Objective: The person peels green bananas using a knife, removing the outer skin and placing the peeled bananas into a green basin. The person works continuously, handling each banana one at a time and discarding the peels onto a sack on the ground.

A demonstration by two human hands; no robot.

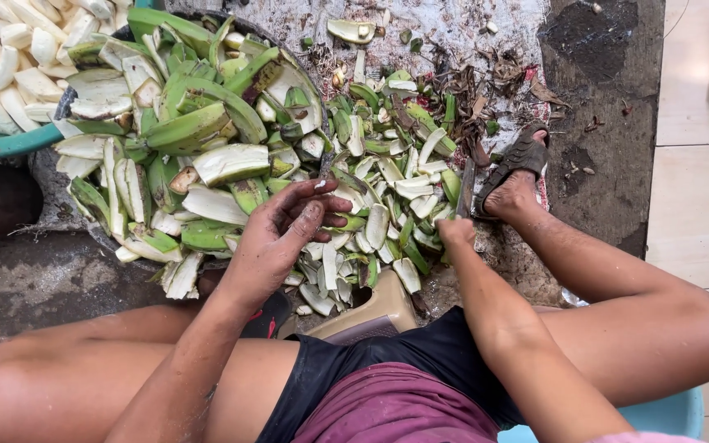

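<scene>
Centre frame: left hand (pixel 285 234) hovers over the peel pile (pixel 371 197), fingers loosely curled, gripping nothing. Right hand (pixel 456 231) is closed round a knife (pixel 467 187), blade up beside the sandalled foot (pixel 517 176). Risk: a slip nicks foot or reaching fingers; slick peels make that likely. Peeled bananas (pixel 6 57) sit upper left.

Upright knife (pixel 467 189) beside heaped green peels (pixel 371 213)

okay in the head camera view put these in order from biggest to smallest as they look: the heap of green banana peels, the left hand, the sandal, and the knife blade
1. Heap of green banana peels, by far the largest.
2. Left hand.
3. Sandal, smaller than the hand, though farther from the camera.
4. Knife blade, a thin strip above the right hand.
</scene>
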